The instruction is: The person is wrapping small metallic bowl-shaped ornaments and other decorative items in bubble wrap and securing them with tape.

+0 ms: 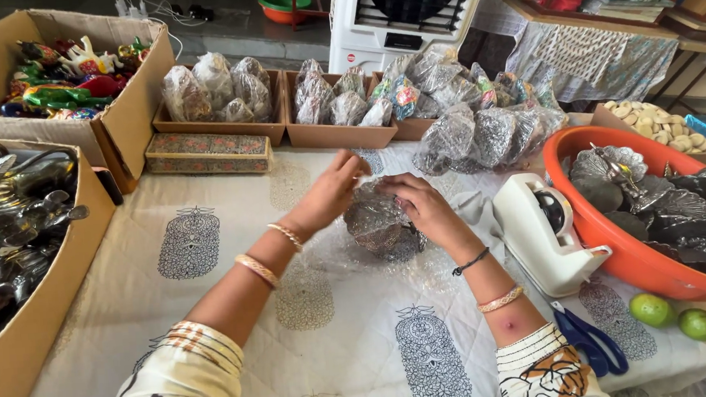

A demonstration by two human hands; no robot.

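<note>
Bubble wrap [336,254] lies mid-table around a silver metal piece [378,222] gripped from both sides, left hand [332,193] closed on its far-left edge, right hand [422,206] clamped on the right (the nearer one), tape dispenser [545,234] just right.

Metal piece [380,221]: silvery, embossed, rounded, partly wrapped in clear bubble wrap [336,254]. Sits mid-table on the printed cloth, toward the far edge. Wrap spreads loose beneath and toward near edge.
</note>
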